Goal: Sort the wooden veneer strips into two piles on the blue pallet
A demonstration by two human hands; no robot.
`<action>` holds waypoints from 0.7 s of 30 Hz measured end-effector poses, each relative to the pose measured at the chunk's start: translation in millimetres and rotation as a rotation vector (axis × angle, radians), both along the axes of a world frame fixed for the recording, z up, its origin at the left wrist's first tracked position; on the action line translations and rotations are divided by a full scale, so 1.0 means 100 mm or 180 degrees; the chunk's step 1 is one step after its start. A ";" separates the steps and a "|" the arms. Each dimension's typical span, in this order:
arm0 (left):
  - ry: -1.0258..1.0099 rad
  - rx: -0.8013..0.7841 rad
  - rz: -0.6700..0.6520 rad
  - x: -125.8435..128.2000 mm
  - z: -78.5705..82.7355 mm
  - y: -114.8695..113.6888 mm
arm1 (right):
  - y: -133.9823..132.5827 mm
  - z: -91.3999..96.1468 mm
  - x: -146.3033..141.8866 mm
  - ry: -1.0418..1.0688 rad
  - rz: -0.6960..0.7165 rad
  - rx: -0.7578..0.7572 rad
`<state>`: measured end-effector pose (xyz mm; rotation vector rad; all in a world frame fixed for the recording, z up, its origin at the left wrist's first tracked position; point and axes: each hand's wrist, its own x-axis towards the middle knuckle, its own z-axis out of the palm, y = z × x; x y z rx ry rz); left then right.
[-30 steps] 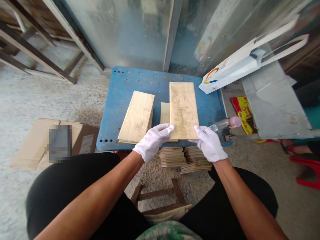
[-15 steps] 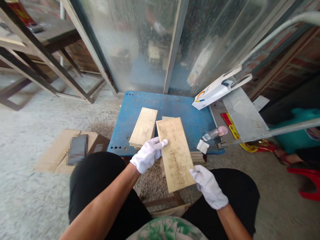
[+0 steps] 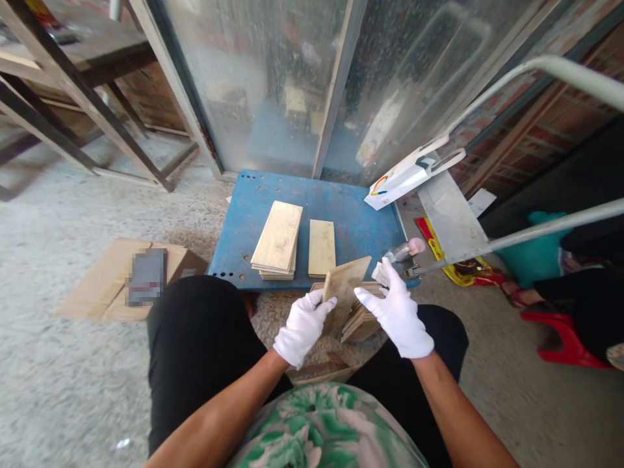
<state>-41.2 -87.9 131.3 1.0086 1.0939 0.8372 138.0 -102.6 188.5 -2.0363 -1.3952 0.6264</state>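
Observation:
My left hand (image 3: 303,325), in a white glove, grips a thin wooden board (image 3: 345,286) by its left end, and the board is tilted up on edge. Just right of that board, my gloved right hand (image 3: 394,311) is open, thumb and fingers apart. Beneath the two hands more wooden boards (image 3: 361,324) are gathered at the near edge of a blue table (image 3: 351,201); the held board partly hides them. A stack of pale boards (image 3: 277,237) lies on the table's left part. To its right sits a smaller pale board or pile (image 3: 322,247).
A white paper bag (image 3: 402,182) leans at the table's back right, near a clear bottle with a pink cap (image 3: 416,246). A metal rail (image 3: 550,231) runs along the right. On the floor at left lies a cardboard box (image 3: 110,279). Glass panels (image 3: 253,97) stand behind the table.
The board has turned from lying face-up between both hands to standing on edge in my left hand. My right hand has let go of it, opened and moved up.

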 end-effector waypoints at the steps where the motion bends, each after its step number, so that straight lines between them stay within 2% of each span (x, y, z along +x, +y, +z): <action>1: 0.0063 0.0091 -0.0081 0.00 -0.01 -0.03 | -0.01 0.06 -0.05 -0.0228 0.0022 -0.0087; 4: 0.0234 0.0307 -0.0192 0.00 -0.07 -0.11 | -0.06 0.19 -0.12 -0.0505 0.0090 -0.0382; 7: 0.0385 0.0408 -0.0132 0.03 -0.15 -0.20 | -0.12 0.23 -0.15 -0.0529 0.0201 -0.0516; 10: 0.0337 0.0488 -0.0122 0.05 -0.25 -0.28 | -0.15 0.17 -0.20 -0.0551 0.0295 -0.0446; 17: 0.0006 0.0709 -0.0595 0.06 -0.42 -0.41 | -0.21 -0.03 -0.29 -0.0736 0.0316 -0.0213; 21: -0.0239 0.0562 -0.0762 0.08 -0.40 -0.44 | -0.28 0.01 -0.28 -0.0876 0.0044 -0.1012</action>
